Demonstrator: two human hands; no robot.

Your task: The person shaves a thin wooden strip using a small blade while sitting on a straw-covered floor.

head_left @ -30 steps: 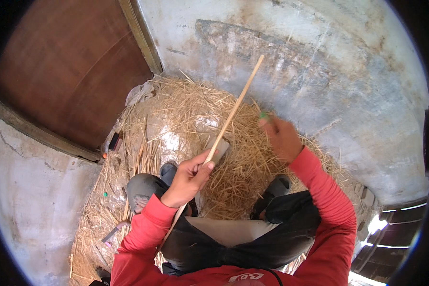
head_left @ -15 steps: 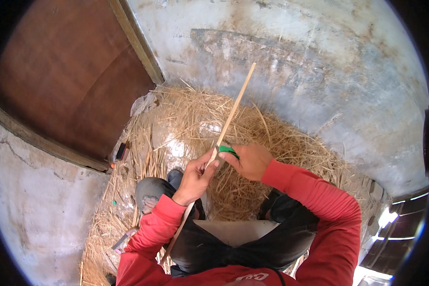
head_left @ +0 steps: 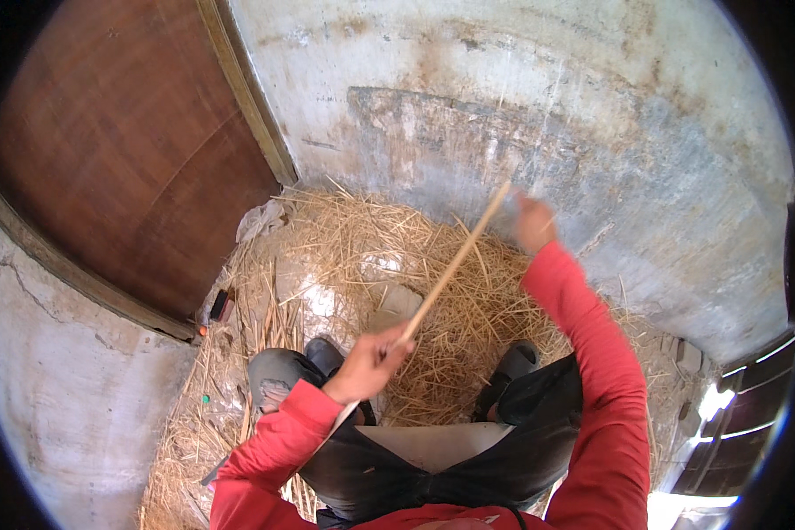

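My left hand (head_left: 371, 364) is closed round a long, thin strip of pale split wood or bamboo (head_left: 455, 263). Slanting up and to the right from my fist, the strip reaches toward the wall; its lower end runs back beside my left forearm. My right hand (head_left: 535, 223) is smeared by motion just right of the strip's far tip, with the arm stretched out. Its fingers are too blurred to read, and the green-handled blade seen in it earlier cannot be made out.
Pale shavings (head_left: 450, 353) cover the floor between my feet and up to the stained wall (head_left: 592, 132). Thin strips (head_left: 269, 305) lie at the left. A brown door panel (head_left: 132, 150) stands at the far left, with a small dark object (head_left: 220, 306) near its frame.
My right hand has moved away from my left, out along the strip toward its far end. The strip has tipped lower and to the right. My left hand keeps its hold, slightly lower.
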